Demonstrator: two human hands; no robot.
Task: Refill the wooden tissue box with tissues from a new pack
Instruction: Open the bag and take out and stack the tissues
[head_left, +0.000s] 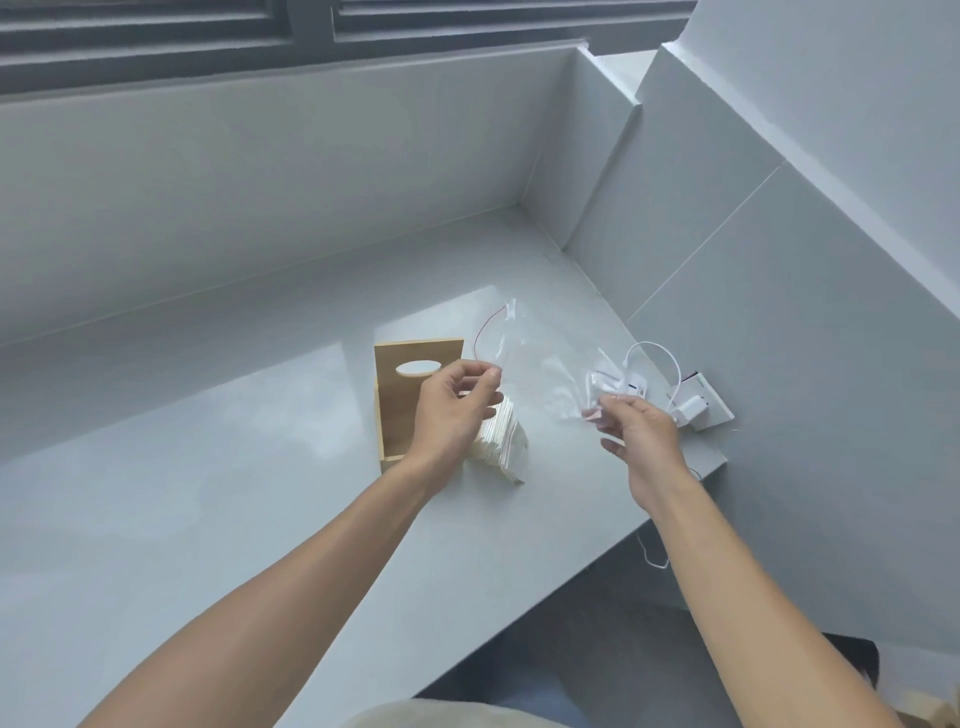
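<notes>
The wooden tissue box (402, 395) stands on the pale grey counter (208, 493), its face with the oval slot turned towards me. A stack of white tissues (503, 441) lies against its right side, partly behind my left hand (457, 402). A clear, empty-looking plastic wrapper (540, 369) with a thin red tear line is stretched in the air between my hands. My left hand pinches its left edge. My right hand (636, 434) pinches its right end, above the counter's right edge.
A white wall socket (701, 408) with a plugged-in charger and a looping white cable (654, 353) sits at the counter's right end. Grey tiled walls close in the back and right. The counter edge drops to a dark floor at the lower right.
</notes>
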